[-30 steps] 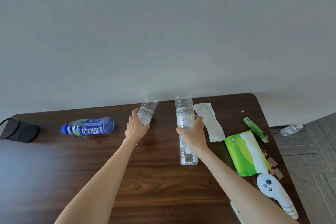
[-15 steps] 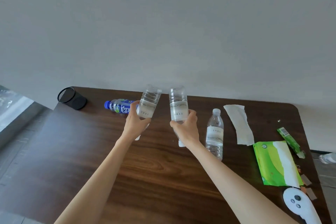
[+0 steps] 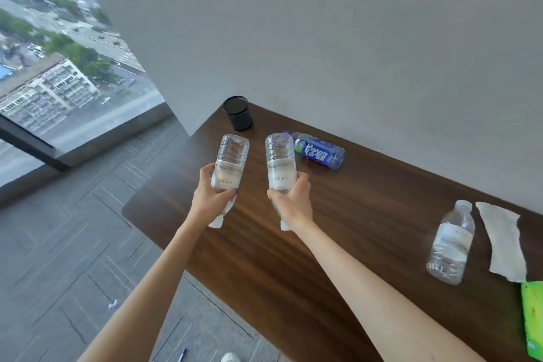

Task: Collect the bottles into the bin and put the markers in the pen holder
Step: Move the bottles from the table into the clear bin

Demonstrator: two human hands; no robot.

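My left hand (image 3: 210, 200) grips a clear water bottle (image 3: 230, 160) held upside down, cap toward me, above the table's left part. My right hand (image 3: 291, 203) grips a second clear bottle (image 3: 280, 161) the same way, just to the right. A blue-labelled bottle (image 3: 318, 151) lies on its side on the table behind them. A third clear bottle (image 3: 451, 242) lies at the right. A black mesh pen holder (image 3: 238, 113) stands at the table's far left corner. No bin and no markers on the table are in view.
The dark wooden table (image 3: 323, 258) stands against a grey wall. A white paper towel (image 3: 504, 241) and a green tissue pack (image 3: 533, 317) lie at the right. Grey floor tiles and a large window (image 3: 53, 53) are to the left; a blue pen (image 3: 182, 355) lies on the floor.
Both hands have lifted their bottles off the table. The view has swung left, bringing the window and floor into sight; the third clear bottle stays lying on the table.
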